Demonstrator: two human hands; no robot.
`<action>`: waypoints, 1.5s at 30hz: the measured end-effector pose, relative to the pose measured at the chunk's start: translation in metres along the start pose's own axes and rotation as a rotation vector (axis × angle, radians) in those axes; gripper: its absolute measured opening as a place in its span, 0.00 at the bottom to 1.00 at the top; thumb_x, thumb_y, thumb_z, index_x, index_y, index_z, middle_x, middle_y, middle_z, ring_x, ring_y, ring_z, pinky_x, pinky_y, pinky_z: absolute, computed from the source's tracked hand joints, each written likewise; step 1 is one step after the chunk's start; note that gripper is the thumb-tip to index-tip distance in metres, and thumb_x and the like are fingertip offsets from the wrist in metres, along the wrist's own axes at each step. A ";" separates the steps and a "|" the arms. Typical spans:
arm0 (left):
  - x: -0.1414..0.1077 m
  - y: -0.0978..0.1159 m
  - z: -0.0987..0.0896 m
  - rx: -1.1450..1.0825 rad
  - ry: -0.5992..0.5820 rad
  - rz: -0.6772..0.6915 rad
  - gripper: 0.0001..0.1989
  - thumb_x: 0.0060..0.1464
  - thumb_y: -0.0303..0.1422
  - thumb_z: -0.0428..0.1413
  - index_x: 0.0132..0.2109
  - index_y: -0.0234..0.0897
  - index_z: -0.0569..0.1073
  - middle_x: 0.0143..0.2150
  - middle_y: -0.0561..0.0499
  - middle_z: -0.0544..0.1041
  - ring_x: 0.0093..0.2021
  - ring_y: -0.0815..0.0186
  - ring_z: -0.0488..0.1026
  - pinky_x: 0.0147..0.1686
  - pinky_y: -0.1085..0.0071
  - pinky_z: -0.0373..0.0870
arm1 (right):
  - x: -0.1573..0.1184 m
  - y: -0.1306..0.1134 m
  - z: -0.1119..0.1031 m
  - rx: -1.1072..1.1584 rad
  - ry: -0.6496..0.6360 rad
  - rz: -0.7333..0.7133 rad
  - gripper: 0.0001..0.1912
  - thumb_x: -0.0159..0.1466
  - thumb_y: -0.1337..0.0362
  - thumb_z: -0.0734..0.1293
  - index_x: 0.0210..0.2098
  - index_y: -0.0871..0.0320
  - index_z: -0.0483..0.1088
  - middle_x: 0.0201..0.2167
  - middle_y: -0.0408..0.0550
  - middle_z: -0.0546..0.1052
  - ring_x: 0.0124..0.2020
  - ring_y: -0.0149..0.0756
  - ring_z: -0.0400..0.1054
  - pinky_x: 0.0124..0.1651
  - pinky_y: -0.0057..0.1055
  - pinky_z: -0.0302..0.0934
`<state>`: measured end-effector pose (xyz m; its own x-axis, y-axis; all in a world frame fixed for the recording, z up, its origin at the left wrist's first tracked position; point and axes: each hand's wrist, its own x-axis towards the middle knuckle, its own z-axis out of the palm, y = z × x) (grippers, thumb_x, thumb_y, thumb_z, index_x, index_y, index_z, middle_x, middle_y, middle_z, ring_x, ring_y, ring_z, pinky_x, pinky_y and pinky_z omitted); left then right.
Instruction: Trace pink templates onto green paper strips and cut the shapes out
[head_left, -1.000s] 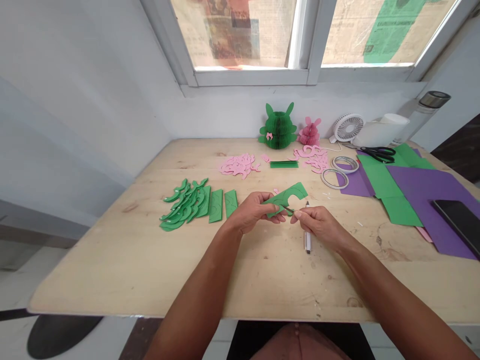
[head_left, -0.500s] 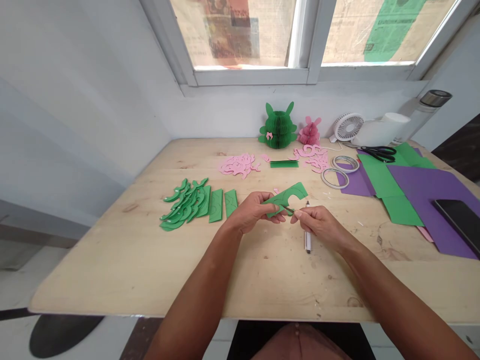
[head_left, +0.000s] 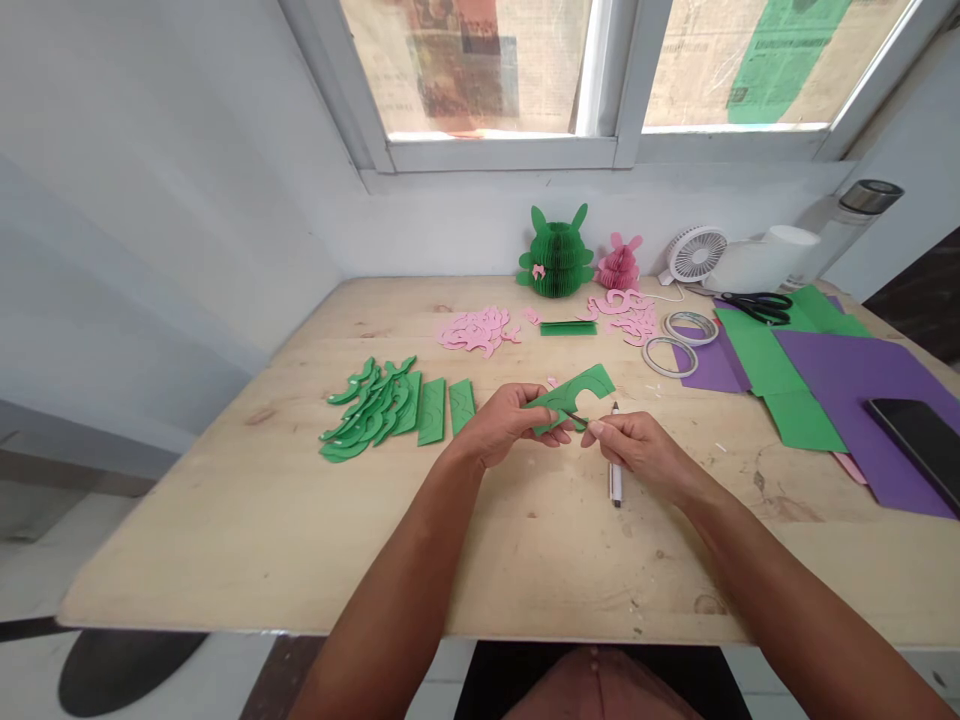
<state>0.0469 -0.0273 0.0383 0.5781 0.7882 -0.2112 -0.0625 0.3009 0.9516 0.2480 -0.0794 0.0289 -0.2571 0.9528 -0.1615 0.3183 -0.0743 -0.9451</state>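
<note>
My left hand [head_left: 512,420] pinches a green paper strip [head_left: 589,383] with a rounded notch cut from its lower edge and drawn lines on it. In my right hand [head_left: 634,442] is a small, thin, dark-bladed tool [head_left: 576,418], its tip at the paper beside my left fingers; most of it is hidden by the fingers. Under my right hand lies a white pen [head_left: 616,485]. To the left are two green cards [head_left: 432,412] with drawn curves, next to a pile of curved green cutouts [head_left: 373,410].
Pink scraps [head_left: 476,330], a green paper figure [head_left: 556,255] and a pink one [head_left: 619,264] stand or lie at the back. Rightward are tape rolls [head_left: 670,357], black scissors [head_left: 757,306], a fan [head_left: 696,254], purple sheets [head_left: 847,385] and a phone [head_left: 919,440].
</note>
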 end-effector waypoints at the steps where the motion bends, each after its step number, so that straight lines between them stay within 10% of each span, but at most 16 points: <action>1: 0.000 0.000 0.000 0.001 0.001 0.001 0.09 0.43 0.31 0.62 0.32 0.30 0.73 0.33 0.43 0.80 0.29 0.66 0.76 0.35 0.69 0.73 | 0.000 0.000 0.000 0.001 0.000 0.001 0.23 0.62 0.49 0.60 0.28 0.63 0.72 0.15 0.36 0.53 0.18 0.24 0.43 0.22 0.27 0.38; 30: -0.002 0.002 0.002 0.021 0.037 -0.011 0.09 0.43 0.30 0.61 0.33 0.30 0.73 0.32 0.43 0.80 0.30 0.65 0.77 0.33 0.70 0.73 | -0.006 -0.009 -0.019 0.044 -0.042 0.030 0.23 0.61 0.47 0.61 0.30 0.62 0.72 0.16 0.36 0.53 0.18 0.25 0.43 0.22 0.27 0.37; 38: -0.001 -0.002 0.001 0.109 -0.069 -0.025 0.09 0.43 0.32 0.62 0.32 0.31 0.73 0.31 0.43 0.80 0.29 0.65 0.77 0.31 0.71 0.73 | -0.001 -0.009 -0.023 0.162 0.365 -0.020 0.21 0.53 0.50 0.70 0.36 0.61 0.73 0.19 0.37 0.59 0.19 0.24 0.46 0.22 0.27 0.39; 45: -0.001 -0.001 0.004 0.199 -0.209 -0.038 0.09 0.45 0.34 0.62 0.30 0.32 0.73 0.27 0.46 0.78 0.24 0.68 0.73 0.27 0.72 0.71 | 0.003 -0.007 -0.015 0.080 0.327 -0.029 0.17 0.52 0.52 0.70 0.33 0.60 0.73 0.24 0.42 0.68 0.26 0.31 0.60 0.28 0.28 0.52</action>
<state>0.0494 -0.0309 0.0384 0.7336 0.6440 -0.2168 0.1113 0.2008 0.9733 0.2588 -0.0710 0.0395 0.0457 0.9979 -0.0465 0.2391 -0.0561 -0.9694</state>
